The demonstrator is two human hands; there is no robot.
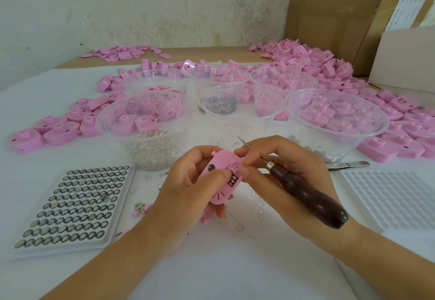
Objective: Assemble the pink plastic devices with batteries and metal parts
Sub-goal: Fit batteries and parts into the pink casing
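Observation:
My left hand (188,182) grips a pink plastic device (222,165) above the table, its thumb lying beside the open battery slot where three batteries (233,179) sit. My right hand (280,172) holds an awl with a dark wooden handle (306,193), the metal tip pointing up and away, while its thumb and fingertips touch the device's right edge by a small pink cover. A white tray of button batteries (73,208) lies to the left.
Clear bowls stand behind the hands: one with metal springs and pink shells (143,125), one with small metal bits (235,104), one with pink shells (336,113). Loose pink devices (58,130) are piled left, right and behind. Tweezers (348,165) and an empty white tray (390,200) lie at right.

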